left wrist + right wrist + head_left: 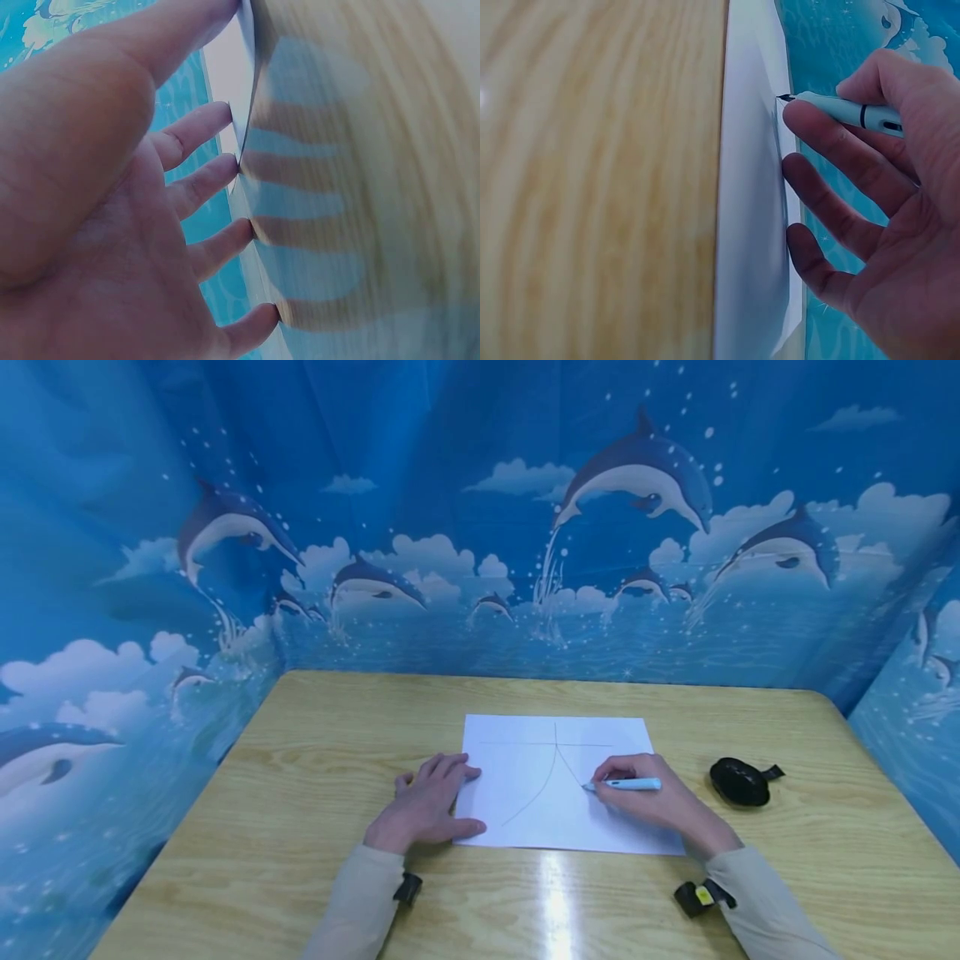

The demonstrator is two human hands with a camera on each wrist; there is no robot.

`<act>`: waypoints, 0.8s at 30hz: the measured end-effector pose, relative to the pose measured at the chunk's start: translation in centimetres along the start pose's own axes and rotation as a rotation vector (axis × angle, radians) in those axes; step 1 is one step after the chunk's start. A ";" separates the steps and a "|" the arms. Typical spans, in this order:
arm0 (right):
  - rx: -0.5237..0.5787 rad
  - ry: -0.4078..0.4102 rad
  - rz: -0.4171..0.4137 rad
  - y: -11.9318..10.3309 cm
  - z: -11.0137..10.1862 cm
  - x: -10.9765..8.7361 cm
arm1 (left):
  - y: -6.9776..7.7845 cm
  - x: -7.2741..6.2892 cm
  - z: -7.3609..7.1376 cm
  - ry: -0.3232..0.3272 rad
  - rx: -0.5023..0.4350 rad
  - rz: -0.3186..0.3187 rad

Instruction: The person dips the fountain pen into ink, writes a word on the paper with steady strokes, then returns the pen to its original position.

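A white sheet of paper (517, 818) lies on the wooden table, bearing a thin horizontal line, a short vertical one, a curve sweeping down left and a stroke slanting down right. The right hand (651, 793) pinches a light blue fountain pen (633, 784), its dark nib touching the paper at the lower end of the slanting stroke. In the right wrist view the pen (844, 110) sits between thumb and forefinger, other fingertips on the sheet. The left hand (429, 806) rests spread at the paper's left edge, thumb and some fingertips on it; in the left wrist view its fingers (214, 176) are apart.
A black oval case (739, 782) with a short strap lies right of the paper on the table (337, 727). Behind the table hangs a blue curtain (450, 468) printed with dolphins. Both wrists wear black bands with small devices.
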State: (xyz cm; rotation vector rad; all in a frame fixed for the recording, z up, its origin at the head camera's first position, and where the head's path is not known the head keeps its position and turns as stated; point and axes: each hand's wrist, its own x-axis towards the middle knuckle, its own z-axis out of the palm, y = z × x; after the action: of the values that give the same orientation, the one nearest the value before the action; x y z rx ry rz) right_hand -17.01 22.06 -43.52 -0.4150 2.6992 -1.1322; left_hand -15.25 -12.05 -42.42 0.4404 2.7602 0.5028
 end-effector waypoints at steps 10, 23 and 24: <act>-0.005 -0.016 -0.016 0.1 -0.1 -0.7 | -0.2 0.2 0.1 0.001 0.001 0.006; -0.034 0.004 0.005 0.3 0.0 -1.5 | -0.1 0.1 0.1 -0.001 -0.006 0.005; -0.034 0.003 0.005 0.3 0.0 -1.5 | -0.1 0.0 0.1 -0.001 -0.006 0.006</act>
State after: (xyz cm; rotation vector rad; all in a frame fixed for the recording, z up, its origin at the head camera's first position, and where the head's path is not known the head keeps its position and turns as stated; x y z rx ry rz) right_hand -15.60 22.73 -43.62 -0.4114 2.7238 -1.0876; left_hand -15.29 -12.10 -42.55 0.4469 2.7565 0.5123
